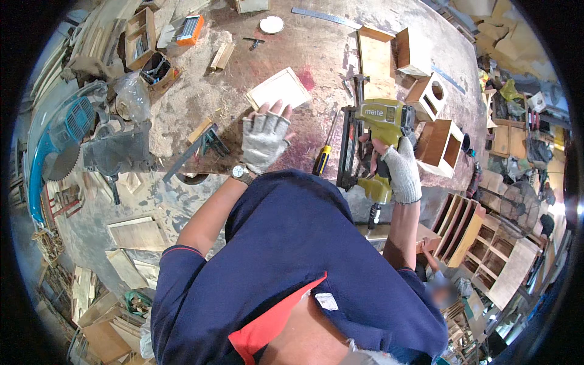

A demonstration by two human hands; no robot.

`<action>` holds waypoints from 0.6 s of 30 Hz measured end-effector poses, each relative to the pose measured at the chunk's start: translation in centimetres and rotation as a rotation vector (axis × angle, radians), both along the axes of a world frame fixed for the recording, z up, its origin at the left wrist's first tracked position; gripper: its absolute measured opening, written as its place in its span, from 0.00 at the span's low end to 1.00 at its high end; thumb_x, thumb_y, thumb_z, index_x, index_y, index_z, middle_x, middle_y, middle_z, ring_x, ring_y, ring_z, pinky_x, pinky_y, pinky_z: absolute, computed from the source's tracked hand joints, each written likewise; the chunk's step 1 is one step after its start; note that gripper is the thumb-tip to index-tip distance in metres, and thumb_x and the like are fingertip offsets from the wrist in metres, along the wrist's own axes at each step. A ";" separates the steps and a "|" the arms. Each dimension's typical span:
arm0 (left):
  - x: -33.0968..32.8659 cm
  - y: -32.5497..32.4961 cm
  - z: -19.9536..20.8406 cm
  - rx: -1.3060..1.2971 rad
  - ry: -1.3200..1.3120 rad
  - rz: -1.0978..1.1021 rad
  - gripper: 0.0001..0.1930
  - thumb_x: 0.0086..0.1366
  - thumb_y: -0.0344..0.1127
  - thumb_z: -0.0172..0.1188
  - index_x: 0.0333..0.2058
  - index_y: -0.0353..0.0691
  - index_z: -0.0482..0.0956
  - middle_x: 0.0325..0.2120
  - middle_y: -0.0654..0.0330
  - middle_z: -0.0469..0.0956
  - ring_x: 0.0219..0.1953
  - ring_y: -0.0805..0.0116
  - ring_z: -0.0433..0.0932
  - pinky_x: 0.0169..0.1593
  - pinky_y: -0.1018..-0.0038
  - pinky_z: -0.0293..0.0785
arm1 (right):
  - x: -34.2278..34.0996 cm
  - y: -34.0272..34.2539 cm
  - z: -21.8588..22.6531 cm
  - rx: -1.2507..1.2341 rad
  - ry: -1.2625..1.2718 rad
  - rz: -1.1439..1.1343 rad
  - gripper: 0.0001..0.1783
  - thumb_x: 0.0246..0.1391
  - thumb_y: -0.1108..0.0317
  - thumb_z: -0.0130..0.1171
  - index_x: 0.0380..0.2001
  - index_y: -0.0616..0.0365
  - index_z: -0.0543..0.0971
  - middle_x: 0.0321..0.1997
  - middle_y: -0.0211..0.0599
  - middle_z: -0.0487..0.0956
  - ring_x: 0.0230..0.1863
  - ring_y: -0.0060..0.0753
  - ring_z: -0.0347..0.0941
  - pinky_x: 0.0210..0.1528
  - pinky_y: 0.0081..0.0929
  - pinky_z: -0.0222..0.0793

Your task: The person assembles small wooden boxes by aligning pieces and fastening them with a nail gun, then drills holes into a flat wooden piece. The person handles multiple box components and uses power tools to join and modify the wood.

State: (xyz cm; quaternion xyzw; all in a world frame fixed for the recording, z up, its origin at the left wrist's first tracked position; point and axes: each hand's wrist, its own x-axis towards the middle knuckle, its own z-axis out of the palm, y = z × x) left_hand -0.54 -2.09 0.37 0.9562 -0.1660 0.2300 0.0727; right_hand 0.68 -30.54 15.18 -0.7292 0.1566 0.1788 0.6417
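My right hand [402, 172], in a pale fingerless glove, is wrapped round the handle of a green and black nail gun [378, 115]. The gun is over the table's near right part, its magazine on the left side. My left hand [264, 141], gloved the same way and wearing a wristwatch, lies flat with fingers stretched out. Its fingertips reach the near edge of a pale framed wooden panel [281, 89]; whether they press on it I cannot tell. Between my hands lies a yellow and black screwdriver [322, 159].
Open wooden boxes [439, 147] stand at the right of the worktable [219, 91]. A blue miter saw [68, 131] with an exposed toothed blade is at the left. A metal ruler [325, 17] lies at the far side. Another person's hand [424, 244] shows at the lower right.
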 end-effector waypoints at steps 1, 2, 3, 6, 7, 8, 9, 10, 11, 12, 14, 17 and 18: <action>0.4 0.3 -0.1 -0.098 0.022 -0.022 0.24 0.64 0.48 0.63 0.58 0.51 0.79 0.56 0.63 0.79 0.54 0.57 0.76 0.57 0.57 0.69 | 0.0 0.5 1.0 0.003 0.006 0.026 0.14 0.61 0.71 0.62 0.47 0.66 0.77 0.33 0.37 0.83 0.18 0.20 0.73 0.20 0.20 0.70; 0.7 0.7 0.0 -0.213 0.036 -0.043 0.23 0.65 0.48 0.62 0.57 0.50 0.79 0.55 0.61 0.80 0.54 0.55 0.76 0.57 0.56 0.69 | 0.0 1.0 1.9 0.011 0.007 0.057 0.15 0.61 0.71 0.61 0.48 0.67 0.77 0.35 0.38 0.84 0.18 0.20 0.73 0.21 0.20 0.70; 1.4 1.2 0.3 -0.311 0.119 -0.034 0.22 0.66 0.49 0.61 0.56 0.48 0.79 0.52 0.60 0.80 0.52 0.54 0.77 0.56 0.55 0.69 | -0.2 1.4 2.8 0.026 0.007 0.095 0.15 0.61 0.71 0.61 0.49 0.67 0.76 0.38 0.39 0.84 0.18 0.19 0.73 0.21 0.20 0.71; 5.6 2.6 1.2 -0.477 0.133 0.056 0.18 0.69 0.48 0.59 0.51 0.46 0.80 0.44 0.56 0.82 0.47 0.51 0.78 0.54 0.54 0.71 | 1.0 3.1 4.1 -0.071 0.002 0.274 0.20 0.61 0.69 0.62 0.53 0.69 0.74 0.41 0.42 0.84 0.19 0.18 0.72 0.20 0.19 0.70; 7.0 2.5 1.3 -0.419 0.020 0.130 0.16 0.69 0.47 0.58 0.48 0.45 0.80 0.41 0.55 0.82 0.46 0.51 0.79 0.52 0.54 0.71 | 1.5 3.8 4.1 -0.098 -0.016 0.339 0.21 0.61 0.69 0.62 0.54 0.68 0.73 0.41 0.42 0.84 0.18 0.18 0.72 0.19 0.19 0.70; 8.0 2.4 1.3 -0.360 -0.119 0.200 0.14 0.70 0.47 0.57 0.46 0.45 0.81 0.38 0.54 0.82 0.44 0.50 0.80 0.51 0.55 0.72 | 1.9 4.5 4.0 -0.120 -0.055 0.360 0.22 0.60 0.69 0.63 0.55 0.69 0.73 0.40 0.41 0.84 0.19 0.17 0.72 0.20 0.18 0.69; 8.5 2.3 1.3 -0.329 0.042 0.208 0.14 0.70 0.46 0.56 0.44 0.44 0.80 0.38 0.55 0.82 0.43 0.51 0.80 0.50 0.55 0.73 | 2.4 5.1 3.8 -0.190 -0.067 0.407 0.23 0.60 0.69 0.63 0.55 0.69 0.73 0.40 0.40 0.84 0.19 0.16 0.72 0.20 0.18 0.70; 8.8 2.2 1.1 -0.298 0.174 0.208 0.13 0.70 0.46 0.56 0.42 0.44 0.79 0.38 0.55 0.83 0.43 0.51 0.81 0.50 0.55 0.73 | 3.1 5.7 3.6 -0.250 -0.082 0.454 0.23 0.60 0.68 0.63 0.55 0.70 0.73 0.40 0.40 0.84 0.19 0.16 0.72 0.20 0.18 0.70; 8.9 2.0 1.0 -0.268 0.346 0.206 0.13 0.70 0.46 0.55 0.40 0.44 0.79 0.38 0.55 0.83 0.43 0.52 0.81 0.49 0.55 0.74 | 3.7 6.1 3.4 -0.309 -0.095 0.500 0.24 0.60 0.68 0.63 0.55 0.70 0.73 0.40 0.40 0.84 0.19 0.16 0.72 0.20 0.18 0.70; 9.0 1.9 0.8 -0.325 0.366 0.206 0.12 0.69 0.46 0.55 0.38 0.44 0.77 0.39 0.53 0.83 0.44 0.51 0.82 0.48 0.54 0.75 | 4.5 6.5 3.3 -0.297 -0.075 0.532 0.25 0.58 0.69 0.67 0.55 0.67 0.73 0.30 0.37 0.81 0.19 0.21 0.74 0.21 0.23 0.73; 8.7 1.9 0.4 -0.346 0.338 0.201 0.11 0.69 0.45 0.55 0.38 0.45 0.78 0.38 0.53 0.83 0.44 0.50 0.82 0.48 0.53 0.75 | 5.3 6.9 3.0 -0.320 -0.077 0.565 0.25 0.58 0.68 0.67 0.55 0.68 0.73 0.29 0.36 0.80 0.19 0.21 0.75 0.22 0.24 0.73; 8.7 2.0 0.1 -0.372 0.309 0.193 0.10 0.68 0.44 0.55 0.37 0.45 0.78 0.37 0.53 0.83 0.43 0.49 0.82 0.48 0.53 0.75 | 6.1 7.4 2.8 -0.393 -0.087 0.631 0.22 0.58 0.67 0.65 0.52 0.68 0.75 0.29 0.36 0.81 0.19 0.20 0.75 0.22 0.23 0.73; 8.7 2.0 0.0 -0.383 0.295 0.188 0.10 0.68 0.43 0.56 0.37 0.45 0.78 0.36 0.52 0.83 0.43 0.49 0.82 0.47 0.53 0.75 | 6.2 7.7 2.6 -0.404 -0.109 0.643 0.21 0.58 0.67 0.64 0.50 0.69 0.76 0.30 0.36 0.82 0.19 0.19 0.74 0.21 0.22 0.72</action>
